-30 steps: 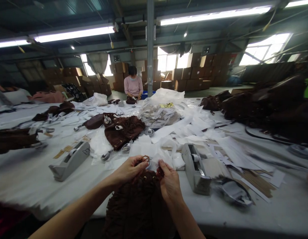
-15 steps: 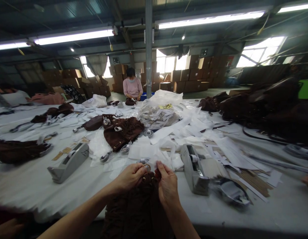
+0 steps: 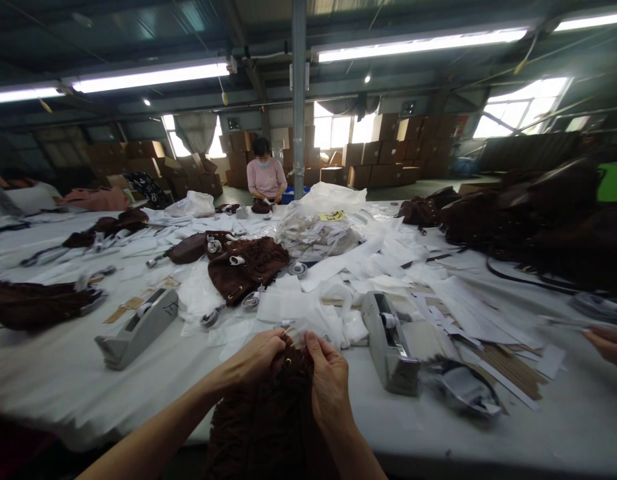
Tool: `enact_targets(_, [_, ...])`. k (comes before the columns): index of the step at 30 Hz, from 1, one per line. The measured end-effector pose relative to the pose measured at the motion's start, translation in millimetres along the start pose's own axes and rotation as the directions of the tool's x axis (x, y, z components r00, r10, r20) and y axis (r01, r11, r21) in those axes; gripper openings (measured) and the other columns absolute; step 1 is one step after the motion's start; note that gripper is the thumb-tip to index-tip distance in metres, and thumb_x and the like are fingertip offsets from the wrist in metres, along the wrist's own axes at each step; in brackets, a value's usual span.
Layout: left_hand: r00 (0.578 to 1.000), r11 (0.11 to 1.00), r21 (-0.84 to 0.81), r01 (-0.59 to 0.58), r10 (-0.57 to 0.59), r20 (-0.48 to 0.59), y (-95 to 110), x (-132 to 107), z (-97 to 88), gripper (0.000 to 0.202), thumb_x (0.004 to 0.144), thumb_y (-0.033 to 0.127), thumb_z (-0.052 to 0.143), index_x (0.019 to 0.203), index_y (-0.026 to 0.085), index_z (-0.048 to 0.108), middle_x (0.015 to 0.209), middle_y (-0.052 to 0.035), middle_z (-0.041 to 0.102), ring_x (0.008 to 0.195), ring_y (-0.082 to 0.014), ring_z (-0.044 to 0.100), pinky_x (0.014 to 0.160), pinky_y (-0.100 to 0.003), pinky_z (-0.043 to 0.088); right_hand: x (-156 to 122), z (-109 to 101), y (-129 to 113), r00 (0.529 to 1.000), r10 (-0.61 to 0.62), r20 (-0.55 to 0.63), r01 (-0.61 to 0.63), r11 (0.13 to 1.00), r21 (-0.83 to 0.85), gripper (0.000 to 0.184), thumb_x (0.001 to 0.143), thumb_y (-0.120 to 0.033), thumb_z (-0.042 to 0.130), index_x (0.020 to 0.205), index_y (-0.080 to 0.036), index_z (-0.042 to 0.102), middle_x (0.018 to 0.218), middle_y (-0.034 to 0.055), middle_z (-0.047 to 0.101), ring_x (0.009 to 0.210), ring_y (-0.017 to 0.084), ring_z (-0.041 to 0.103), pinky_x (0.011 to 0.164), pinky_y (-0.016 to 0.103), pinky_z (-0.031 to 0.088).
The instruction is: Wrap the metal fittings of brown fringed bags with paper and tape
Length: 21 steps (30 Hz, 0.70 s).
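Far left, near side: a flat dark brown fringed piece lies limp on the white cloth-covered table. Just right of it is a grey wedge-shaped tape dispenser, hard and matt, angled toward the middle.

Centre, near edge: the dark brown suede bag hangs over the table's near edge toward the person, with its gathered top up on the cloth. The nap is soft and dull, the folds deep.
- Left hand: clenched on that bunched top, fingers curled in against the fabric.
- Right hand: close beside it, thumb and forefinger nipping a scrap of thin translucent white wrap, which stands up crinkled between the two hands. What the wrap covers is hidden.

Judgement: the wrapping should go best with the left hand holding the bunched top dead steady while the right draws the film snug and smooth. Film this thin looks apt to tear or slide on the nap, so small pinches and no tugging.

Right of the hands: a second grey tape dispenser, end-on and near the right hand. Past it lie loose white paper strips, crisp and flat, and tan card slips.

Far right: a heap of dark brown bags. At the very edge, another person's hand.
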State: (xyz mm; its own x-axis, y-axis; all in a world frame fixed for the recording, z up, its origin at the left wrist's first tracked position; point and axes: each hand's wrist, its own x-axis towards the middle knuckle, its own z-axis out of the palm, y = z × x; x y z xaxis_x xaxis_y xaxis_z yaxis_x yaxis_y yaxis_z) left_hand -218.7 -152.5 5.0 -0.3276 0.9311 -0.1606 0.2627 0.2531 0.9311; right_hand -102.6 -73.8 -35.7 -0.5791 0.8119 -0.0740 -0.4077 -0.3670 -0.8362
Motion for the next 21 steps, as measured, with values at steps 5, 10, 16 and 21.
enact_targets(5, [0.993,0.978,-0.177,0.114,-0.104,0.062,2.7,-6.7,-5.4,0.035,0.072,0.017,0.041,0.107,0.022,0.038,0.059,0.0054,0.049,0.044,-0.0098,0.037,0.041,-0.019,0.024,0.4,-0.8,0.8,0.996,0.080,0.040,-0.083,0.994,0.067,0.027,0.070,-0.042,0.074,0.069,-0.016,0.068,0.056,-0.0019,0.059,0.048,0.010,0.047,0.045,0.022,0.037])
enact_targets(10, [0.987,0.968,-0.249,0.019,0.021,0.159,-4.9,-10.7,-13.0,0.061,0.079,0.021,0.047,0.133,0.026,0.018,0.071,0.0036,0.057,0.048,-0.0088,0.047,0.043,-0.017,0.030,1.2,-1.9,-4.6,0.994,0.108,0.003,-0.107,0.989,0.099,0.026,0.064,-0.038,0.079,0.067,-0.015,0.070,0.055,-0.0021,0.060,0.050,0.009,0.048,0.048,0.020,0.038])
enact_targets(16, [0.974,0.959,-0.282,-0.032,0.093,0.207,-8.5,-13.4,-18.8,0.072,0.084,0.030,0.056,0.140,0.022,0.011,0.087,-0.0044,0.064,0.060,-0.0136,0.061,0.049,-0.020,0.040,-4.4,1.2,-17.3,0.978,0.184,0.100,-0.195,0.974,0.113,0.022,0.063,-0.035,0.080,0.062,-0.015,0.069,0.055,-0.0017,0.061,0.049,0.009,0.049,0.049,0.020,0.040])
enact_targets(21, [0.978,0.976,-0.216,-0.028,0.071,0.197,-6.1,-15.6,-20.6,0.062,0.086,0.035,0.055,0.137,0.024,0.023,0.085,-0.0018,0.063,0.050,-0.0106,0.059,0.046,-0.019,0.041,-3.1,-5.3,-11.3,0.977,0.161,0.141,-0.165,0.986,0.017,0.024,0.067,-0.038,0.077,0.064,-0.016,0.070,0.055,-0.0029,0.059,0.049,0.009,0.046,0.049,0.020,0.036])
